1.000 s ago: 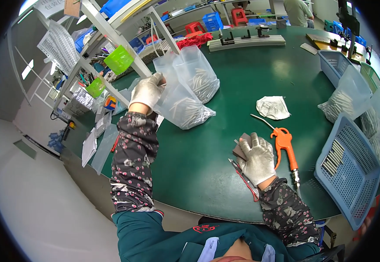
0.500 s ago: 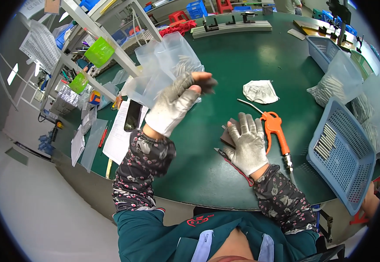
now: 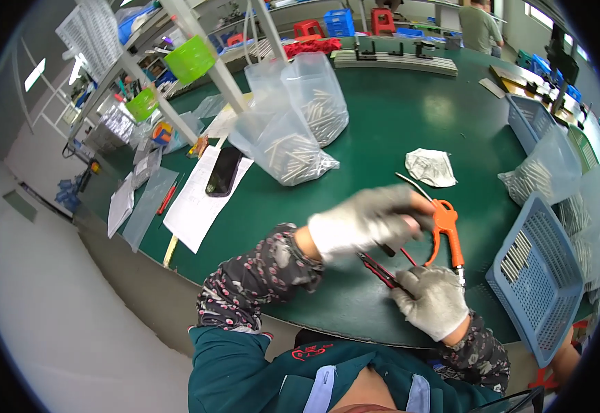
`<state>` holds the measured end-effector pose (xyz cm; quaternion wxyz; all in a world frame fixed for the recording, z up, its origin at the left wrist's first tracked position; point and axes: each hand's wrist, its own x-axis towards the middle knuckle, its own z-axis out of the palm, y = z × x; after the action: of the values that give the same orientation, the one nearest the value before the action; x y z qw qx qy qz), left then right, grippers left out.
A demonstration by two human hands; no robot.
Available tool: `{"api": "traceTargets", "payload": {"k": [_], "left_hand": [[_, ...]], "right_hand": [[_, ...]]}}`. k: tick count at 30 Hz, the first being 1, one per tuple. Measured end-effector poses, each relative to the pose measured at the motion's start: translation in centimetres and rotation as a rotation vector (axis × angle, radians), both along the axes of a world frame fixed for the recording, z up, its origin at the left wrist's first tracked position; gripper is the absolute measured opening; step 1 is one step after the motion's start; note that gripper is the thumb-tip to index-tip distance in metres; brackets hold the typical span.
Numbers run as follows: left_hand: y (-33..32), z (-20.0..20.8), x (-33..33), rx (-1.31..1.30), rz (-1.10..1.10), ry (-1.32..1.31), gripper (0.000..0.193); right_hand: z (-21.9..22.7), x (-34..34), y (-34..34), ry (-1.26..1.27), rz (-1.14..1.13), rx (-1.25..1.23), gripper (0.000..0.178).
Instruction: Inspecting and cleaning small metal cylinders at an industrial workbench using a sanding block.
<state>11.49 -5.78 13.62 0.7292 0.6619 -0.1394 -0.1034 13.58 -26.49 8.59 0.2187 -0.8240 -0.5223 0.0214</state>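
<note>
My left hand, in a grey-white fingerless glove, is smeared by motion above the middle of the green table. Its bare fingertips seem closed on a small dark flat piece, itself blurred. Lower right, my gloved right hand has its fingers curled over the near end of a slim red-and-black tool, whose exact kind I cannot make out. Between the hands show a dark block and a thin red rod, both partly covered. An orange air blow gun lies just beyond my right hand.
A crumpled white cloth lies beyond the blow gun. At right, a blue basket holds metal pins, near bagged pins. At left are more bags of pins, a phone, paper and a shelf post.
My left hand has swung from beside the bags down and right, toward my right hand. My right hand has gone from lying flat over dark blocks to curling nearer me. The view has shifted.
</note>
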Motion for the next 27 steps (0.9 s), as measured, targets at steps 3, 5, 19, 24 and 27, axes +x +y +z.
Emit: {"api": "traceTargets", "payload": {"k": [3,5,19,24,27], "left_hand": [[-3.4,0.9,0.0,0.318,-0.158,-0.325,0.034],[-5.1,0.0,-0.1,0.284,-0.185,-0.378,0.034],[-5.0,-10.2,0.3,0.405,0.641,-0.578,0.015],[-3.4,-12.7,-0.4,0.541,0.728,-0.553,0.012],[-3.3,-12.9,-0.6,0.594,0.733,-0.721,0.012]], "right_hand": [[1.2,0.3,-1.9,-0.032,-0.017,-0.057,0.015],[1.2,0.5,-3.0,-0.090,-0.015,0.066,0.014],[-2.3,2.2,-7.2,-0.224,0.093,0.119,0.021],[-4.3,4.3,-7.3,-0.204,0.218,0.165,0.028],[-7.3,4.9,-6.6,-0.264,0.268,0.594,0.019]]}}
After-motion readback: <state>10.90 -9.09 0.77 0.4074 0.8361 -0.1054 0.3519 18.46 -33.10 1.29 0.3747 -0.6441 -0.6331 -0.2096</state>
